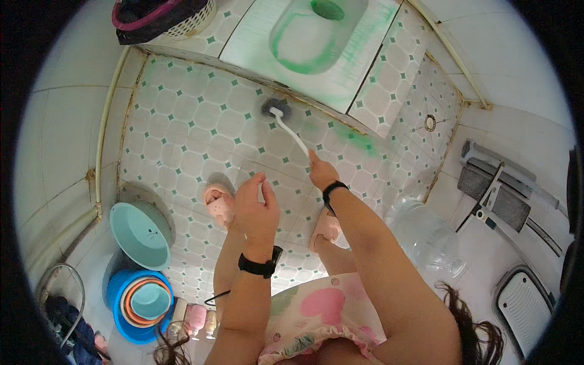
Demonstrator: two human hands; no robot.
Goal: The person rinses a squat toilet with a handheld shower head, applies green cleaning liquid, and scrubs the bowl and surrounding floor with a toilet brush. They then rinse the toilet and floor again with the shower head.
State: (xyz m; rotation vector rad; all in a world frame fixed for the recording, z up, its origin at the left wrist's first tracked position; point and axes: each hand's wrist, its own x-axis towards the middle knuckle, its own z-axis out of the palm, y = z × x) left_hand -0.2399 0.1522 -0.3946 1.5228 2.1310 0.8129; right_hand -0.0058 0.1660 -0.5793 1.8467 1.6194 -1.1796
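My right hand (324,170) grips the white handle of a toilet brush (294,133). The brush's dark bristle head (284,106) rests on the tiled floor (200,132), just before the raised step. My left hand (258,197) is held in the air above the floor with its fingers loosely curled and a gap at the thumb; it holds nothing. Beyond the brush, a white squat toilet (310,41) is set into the step, with green liquid streaked over its bowl and rim. A green smear (362,140) lies on the floor right of the brush.
A waste basket (194,23) with a black liner stands on the step. At left are a light-blue basin (140,235), nested basins (149,303) and pump bottles (196,319). At right are a large clear plastic bottle (426,237), squeegee-like tools (497,191) and a drain (430,122).
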